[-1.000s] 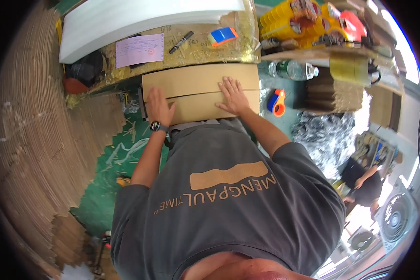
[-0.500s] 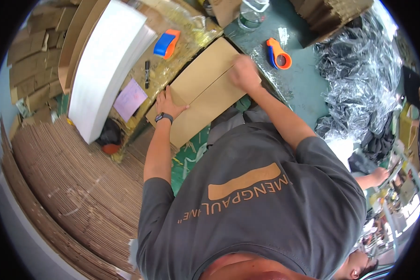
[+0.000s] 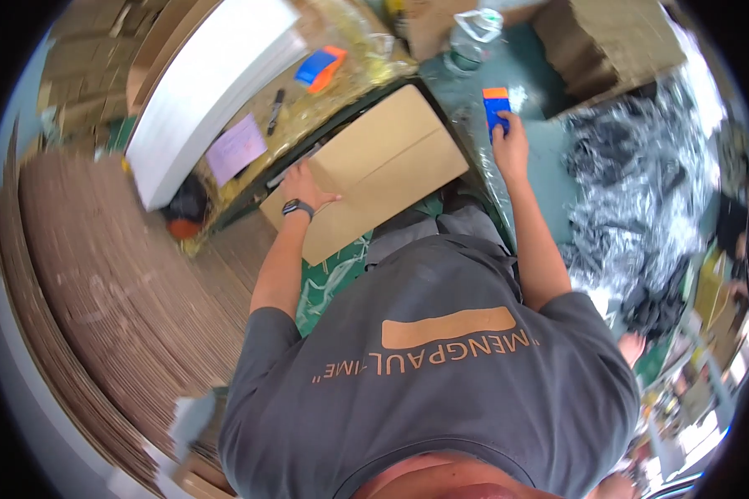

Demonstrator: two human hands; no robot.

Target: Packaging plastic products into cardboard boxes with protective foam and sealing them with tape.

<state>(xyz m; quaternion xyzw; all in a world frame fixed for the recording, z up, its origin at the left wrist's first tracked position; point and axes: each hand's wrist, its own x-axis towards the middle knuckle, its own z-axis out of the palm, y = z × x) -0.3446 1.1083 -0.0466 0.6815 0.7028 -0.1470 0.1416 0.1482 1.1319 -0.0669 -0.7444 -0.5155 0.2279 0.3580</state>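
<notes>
A closed cardboard box [image 3: 399,150] lies in front of me, with a seam running along its top between the flaps. My left hand [image 3: 303,190], a watch on its wrist, rests with spread fingers on the box's left end. Out to the right of the box, my right hand [image 3: 512,143] grips a blue and orange tape dispenser [image 3: 496,106] at the green table [image 3: 545,154]. The fingers partly cover the dispenser's lower end.
A second tape dispenser [image 3: 318,68], a black marker [image 3: 275,112] and a pink paper slip [image 3: 236,148] lie on the left bench. Stacked flat cardboard [image 3: 133,249] fills the left side. Beyond stand a clear bottle [image 3: 466,46] and an open carton [image 3: 624,50]; plastic-wrapped goods [image 3: 632,166] are heaped right.
My right hand has left the box's top, moved right and taken hold of the tape dispenser, which is now turned upright. My left hand stays on the box.
</notes>
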